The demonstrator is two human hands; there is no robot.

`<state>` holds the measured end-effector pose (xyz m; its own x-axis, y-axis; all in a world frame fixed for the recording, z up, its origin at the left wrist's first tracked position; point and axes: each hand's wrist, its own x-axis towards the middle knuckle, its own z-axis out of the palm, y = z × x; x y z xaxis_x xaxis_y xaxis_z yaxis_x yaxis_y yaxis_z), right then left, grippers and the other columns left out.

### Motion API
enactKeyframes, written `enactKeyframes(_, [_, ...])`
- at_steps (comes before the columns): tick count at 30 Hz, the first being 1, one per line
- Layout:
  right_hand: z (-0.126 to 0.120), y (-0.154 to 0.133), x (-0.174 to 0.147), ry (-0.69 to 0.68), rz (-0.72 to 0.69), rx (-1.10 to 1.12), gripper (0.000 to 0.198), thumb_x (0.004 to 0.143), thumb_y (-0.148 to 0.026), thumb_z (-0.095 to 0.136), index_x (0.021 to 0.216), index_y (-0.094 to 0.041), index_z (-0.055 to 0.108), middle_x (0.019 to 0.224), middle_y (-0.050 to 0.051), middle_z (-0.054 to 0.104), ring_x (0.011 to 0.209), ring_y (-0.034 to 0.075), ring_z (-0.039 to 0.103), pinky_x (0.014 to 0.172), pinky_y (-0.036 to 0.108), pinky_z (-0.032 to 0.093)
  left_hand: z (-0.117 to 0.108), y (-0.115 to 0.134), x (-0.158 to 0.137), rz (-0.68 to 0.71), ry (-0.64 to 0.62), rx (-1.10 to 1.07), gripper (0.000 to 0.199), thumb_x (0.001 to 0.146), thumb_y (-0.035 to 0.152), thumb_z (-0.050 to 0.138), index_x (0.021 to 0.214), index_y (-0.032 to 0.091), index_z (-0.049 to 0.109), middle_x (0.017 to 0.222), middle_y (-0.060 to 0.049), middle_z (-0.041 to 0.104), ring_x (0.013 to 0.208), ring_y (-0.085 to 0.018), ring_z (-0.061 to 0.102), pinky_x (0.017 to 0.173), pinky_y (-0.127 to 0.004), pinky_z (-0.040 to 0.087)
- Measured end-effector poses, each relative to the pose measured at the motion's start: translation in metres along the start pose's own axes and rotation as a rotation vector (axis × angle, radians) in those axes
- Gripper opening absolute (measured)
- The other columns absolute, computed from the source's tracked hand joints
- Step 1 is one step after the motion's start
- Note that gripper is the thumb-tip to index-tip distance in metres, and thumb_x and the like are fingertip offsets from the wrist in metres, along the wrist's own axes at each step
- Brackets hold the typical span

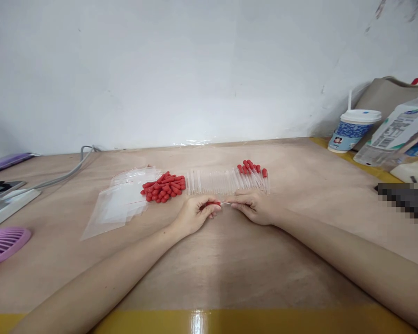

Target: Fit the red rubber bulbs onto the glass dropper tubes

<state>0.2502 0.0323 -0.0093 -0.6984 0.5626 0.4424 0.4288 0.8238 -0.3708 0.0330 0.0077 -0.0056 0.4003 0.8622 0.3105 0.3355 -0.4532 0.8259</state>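
My left hand (197, 214) is closed on a red rubber dropper bulb (214, 203), pinched between thumb and fingers. Facing it, my right hand (252, 208) pinches a thin clear dropper tube (225, 202) whose end meets or nearly meets the bulb; the exact contact is too small to tell. Just beyond my hands lies a row of clear dropper tubes (212, 181), side by side. A heap of loose red bulbs (163, 187) sits left of the row. At its right end, several droppers with red bulbs fitted (252, 167) lie together.
Clear plastic zip bags (116, 204) are stacked left of the bulbs. A grey cable (71, 172), a white power strip (14, 208) and a pink fan (7, 243) are at far left. A paper cup with straw (355, 132) and a plastic bottle (393, 132) stand at right.
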Motion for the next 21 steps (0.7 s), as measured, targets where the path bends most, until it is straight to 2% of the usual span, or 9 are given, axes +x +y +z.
enactKeyframes(4, [-0.0008, -0.0005, -0.0012, 0.014, -0.022, -0.206, 0.029, 0.087, -0.022, 0.043, 0.109, -0.027, 0.062, 0.073, 0.001, 0.059, 0.060, 0.011, 0.051, 0.052, 0.021, 0.033, -0.0010, 0.0046, -0.0010, 0.005, -0.024, 0.145, 0.018, 0.080, 0.031, 0.056, 0.082, 0.016, 0.064, 0.064, -0.001, 0.061, 0.052, -0.010, 0.054, 0.051, -0.020, 0.045])
enactKeyframes(8, [0.0038, -0.0047, -0.0041, 0.085, -0.029, -0.346, 0.030, 0.086, -0.020, 0.042, 0.108, -0.026, 0.062, 0.074, 0.002, 0.061, 0.062, 0.012, 0.052, 0.052, 0.023, 0.032, -0.0015, 0.0067, -0.0008, 0.029, 0.025, 0.296, 0.018, 0.079, 0.032, 0.057, 0.082, 0.017, 0.065, 0.063, 0.000, 0.063, 0.052, -0.011, 0.053, 0.051, -0.022, 0.043])
enactKeyframes(11, [0.0070, -0.0051, -0.0064, 0.153, -0.006, -0.295, 0.027, 0.089, -0.024, 0.040, 0.109, -0.022, 0.059, 0.081, 0.005, 0.062, 0.069, 0.014, 0.055, 0.059, 0.025, 0.038, -0.0024, 0.0067, -0.0009, 0.038, 0.060, 0.299, 0.018, 0.078, 0.032, 0.058, 0.086, 0.017, 0.065, 0.072, -0.002, 0.067, 0.059, -0.013, 0.058, 0.057, -0.024, 0.047])
enactKeyframes(14, [0.0074, -0.0028, -0.0077, 0.196, 0.028, -0.207, 0.023, 0.088, -0.028, 0.041, 0.102, -0.018, 0.056, 0.085, 0.007, 0.060, 0.073, 0.016, 0.055, 0.063, 0.027, 0.042, -0.0040, 0.0055, -0.0009, 0.039, 0.086, 0.291, 0.020, 0.079, 0.032, 0.058, 0.089, 0.018, 0.066, 0.080, -0.004, 0.069, 0.066, -0.015, 0.062, 0.062, -0.026, 0.049])
enactKeyframes(18, [0.0067, -0.0010, -0.0081, 0.200, -0.006, -0.160, 0.018, 0.089, -0.025, 0.039, 0.087, -0.017, 0.056, 0.078, 0.005, 0.056, 0.069, 0.015, 0.053, 0.062, 0.026, 0.042, -0.0048, 0.0037, -0.0007, 0.016, 0.066, 0.281, 0.019, 0.079, 0.032, 0.057, 0.087, 0.018, 0.067, 0.067, -0.002, 0.067, 0.057, -0.013, 0.059, 0.056, -0.024, 0.048])
enactKeyframes(21, [0.0086, -0.0013, -0.0086, 0.227, -0.031, -0.160, 0.019, 0.089, -0.024, 0.039, 0.086, -0.017, 0.056, 0.076, 0.005, 0.056, 0.068, 0.014, 0.052, 0.062, 0.025, 0.041, -0.0034, 0.0039, -0.0008, -0.005, 0.046, 0.227, 0.018, 0.079, 0.031, 0.056, 0.084, 0.017, 0.067, 0.058, 0.000, 0.061, 0.051, -0.011, 0.056, 0.052, -0.022, 0.046])
